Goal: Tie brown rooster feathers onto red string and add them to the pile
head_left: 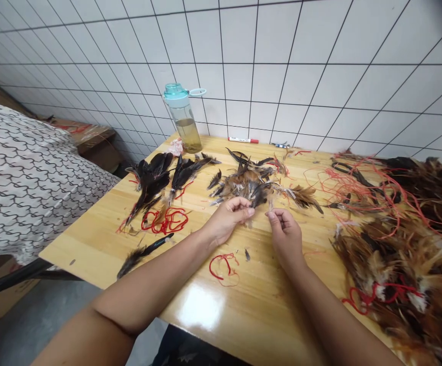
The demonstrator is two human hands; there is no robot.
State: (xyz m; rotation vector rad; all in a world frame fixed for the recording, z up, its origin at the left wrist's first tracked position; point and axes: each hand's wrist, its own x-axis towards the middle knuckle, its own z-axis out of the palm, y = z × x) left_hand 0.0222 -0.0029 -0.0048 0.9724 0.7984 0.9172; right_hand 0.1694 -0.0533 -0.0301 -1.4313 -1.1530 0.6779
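Note:
My left hand (229,219) is curled in a pinch at the near edge of a loose heap of brown and black feathers (255,184) in the middle of the wooden table (244,300). Its fingertips touch the feathers. My right hand (285,233) is closed in a pinch just to the right, holding what looks like a thin pale feather quill. The two hands are a few centimetres apart.
Two bundles of black feathers (160,180) and a coil of red string (167,219) lie at the left. A big pile of brown feathers tied with red string (400,244) fills the right. A water bottle (185,119) and a marker (243,140) stand by the tiled wall. A patterned cloth (26,178) is left of the table.

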